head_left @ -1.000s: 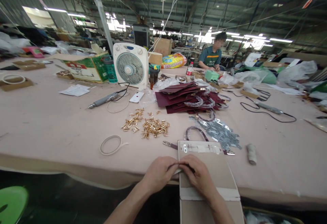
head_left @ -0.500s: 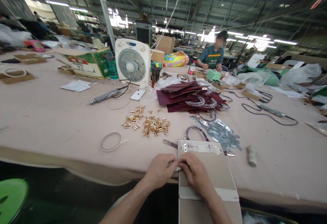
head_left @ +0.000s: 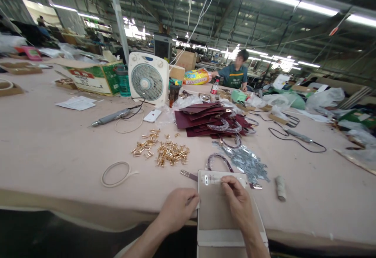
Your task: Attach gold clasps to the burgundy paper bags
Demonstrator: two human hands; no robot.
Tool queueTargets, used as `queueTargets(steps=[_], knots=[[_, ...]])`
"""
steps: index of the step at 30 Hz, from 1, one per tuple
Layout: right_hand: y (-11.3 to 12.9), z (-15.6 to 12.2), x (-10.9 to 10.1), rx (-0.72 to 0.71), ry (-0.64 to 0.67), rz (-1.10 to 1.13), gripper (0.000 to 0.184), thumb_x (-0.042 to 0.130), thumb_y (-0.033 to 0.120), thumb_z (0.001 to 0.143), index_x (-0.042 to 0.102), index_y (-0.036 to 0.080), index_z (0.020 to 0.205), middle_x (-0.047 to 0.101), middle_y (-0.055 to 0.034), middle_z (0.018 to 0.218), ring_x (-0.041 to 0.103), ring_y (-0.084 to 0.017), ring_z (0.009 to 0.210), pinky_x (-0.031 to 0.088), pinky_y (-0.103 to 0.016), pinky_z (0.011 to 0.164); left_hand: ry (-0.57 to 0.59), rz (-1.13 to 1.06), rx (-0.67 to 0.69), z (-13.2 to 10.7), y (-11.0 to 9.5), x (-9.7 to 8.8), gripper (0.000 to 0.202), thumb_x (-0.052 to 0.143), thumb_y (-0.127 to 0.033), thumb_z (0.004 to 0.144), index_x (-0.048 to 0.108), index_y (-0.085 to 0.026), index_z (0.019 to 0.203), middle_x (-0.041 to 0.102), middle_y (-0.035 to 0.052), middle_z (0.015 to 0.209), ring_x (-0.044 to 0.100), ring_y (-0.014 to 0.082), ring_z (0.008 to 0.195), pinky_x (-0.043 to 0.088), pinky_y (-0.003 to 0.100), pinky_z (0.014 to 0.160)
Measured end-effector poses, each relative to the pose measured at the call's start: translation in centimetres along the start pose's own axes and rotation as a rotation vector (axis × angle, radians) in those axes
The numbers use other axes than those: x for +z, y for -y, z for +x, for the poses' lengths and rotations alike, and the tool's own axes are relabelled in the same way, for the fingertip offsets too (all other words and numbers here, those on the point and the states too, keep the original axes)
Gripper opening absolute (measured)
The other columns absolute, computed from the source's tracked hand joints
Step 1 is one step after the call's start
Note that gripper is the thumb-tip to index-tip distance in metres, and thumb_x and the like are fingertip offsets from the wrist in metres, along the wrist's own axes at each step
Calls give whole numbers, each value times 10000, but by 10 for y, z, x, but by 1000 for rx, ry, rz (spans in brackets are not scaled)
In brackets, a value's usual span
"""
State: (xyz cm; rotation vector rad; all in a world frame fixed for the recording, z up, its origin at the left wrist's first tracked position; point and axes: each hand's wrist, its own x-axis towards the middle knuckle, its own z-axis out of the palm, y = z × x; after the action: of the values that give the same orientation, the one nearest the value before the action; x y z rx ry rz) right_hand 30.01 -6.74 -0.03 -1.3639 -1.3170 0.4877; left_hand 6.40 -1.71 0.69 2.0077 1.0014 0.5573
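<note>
the counter [head_left: 58,144] carries the board [head_left: 216,211] at its near edge, partly overhanging. the left hand [head_left: 178,209] has its fingers closed on the board's left edge; i think a firm hold here is needed so the board does not slide. the right hand [head_left: 239,203] has its fingers drawn together, tips on the white strip [head_left: 214,179] at the board's top; whether they grip it i cannot tell. light, even pressure seems best.
</note>
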Motion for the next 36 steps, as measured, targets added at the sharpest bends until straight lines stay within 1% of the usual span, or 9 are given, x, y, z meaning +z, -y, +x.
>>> queueTargets(steps=[5, 10, 18, 26, 28, 31, 32, 34, 36], knots=[[17, 31, 1, -29, 201, -144, 199, 606, 409, 1007, 721, 251, 968, 631, -87, 1341, 565, -269, 1307, 402, -441, 1153, 14, 59, 33, -4, -3, 2, 308, 485, -298, 1010, 729, -226, 837, 749, 2, 824, 648, 161, 780, 377, 253, 714], [22, 42, 18, 13, 342, -180, 195, 594, 341, 999, 712, 234, 886, 640, -98, 1329, 571, -281, 1304, 409, -478, 1145, -1, 77, 22, -4, -3, 3, 290, 491, -285, 1016, 747, -241, 886, 776, 15, 885, 686, 183, 849, 396, 264, 760], [5, 41, 27, -26, 362, -256, 185, 584, 279, 996, 697, 232, 857, 648, -101, 1293, 570, -280, 1283, 396, -503, 1145, 8, 121, 19, -5, -2, 3, 286, 499, -284, 1015, 739, -245, 865, 774, 12, 878, 688, 189, 840, 403, 273, 750], [0, 37, 35, -113, 279, -365, 132, 609, 248, 979, 706, 230, 890, 677, -112, 1233, 600, -294, 1220, 458, -510, 1081, 10, 114, 20, -6, -4, 3, 289, 488, -287, 1016, 745, -247, 891, 778, 29, 906, 692, 201, 857, 422, 279, 768], [-2, 34, 35, -139, 281, -399, 96, 652, 267, 956, 722, 238, 1014, 664, -115, 1297, 580, -309, 1268, 447, -531, 1108, 8, 115, 23, -6, -3, 4, 282, 492, -282, 1016, 743, -250, 892, 776, 25, 905, 692, 201, 861, 423, 280, 771], [-5, 33, 34, -167, 268, -439, 447, 715, 294, 914, 637, 262, 1353, 640, -118, 1389, 556, -326, 1321, 430, -563, 1144, -3, 121, 29, -7, -2, 6, 274, 497, -275, 1017, 741, -254, 896, 775, 20, 909, 694, 203, 876, 426, 284, 783], [-6, 33, 34, -169, 259, -444, 514, 723, 297, 909, 603, 266, 1409, 649, -117, 1385, 566, -327, 1311, 437, -565, 1140, -7, 122, 32, -7, -1, 7, 269, 497, -273, 1018, 740, -256, 905, 774, 18, 912, 695, 204, 882, 428, 285, 789], [-7, 36, 34, -168, 248, -444, 466, 731, 299, 908, 647, 268, 1365, 695, -112, 1314, 611, -328, 1245, 475, -550, 1102, -14, 121, 41, -8, 0, 8, 260, 495, -269, 1021, 739, -259, 928, 773, 17, 924, 698, 206, 897, 431, 290, 800], [-7, 39, 37, -175, 241, -439, 299, 734, 298, 912, 733, 262, 1209, 742, -106, 1193, 655, -326, 1142, 516, -525, 1034, -18, 122, 50, -9, 1, 10, 257, 490, -267, 1023, 735, -261, 944, 771, 18, 933, 699, 206, 900, 434, 293, 801]])
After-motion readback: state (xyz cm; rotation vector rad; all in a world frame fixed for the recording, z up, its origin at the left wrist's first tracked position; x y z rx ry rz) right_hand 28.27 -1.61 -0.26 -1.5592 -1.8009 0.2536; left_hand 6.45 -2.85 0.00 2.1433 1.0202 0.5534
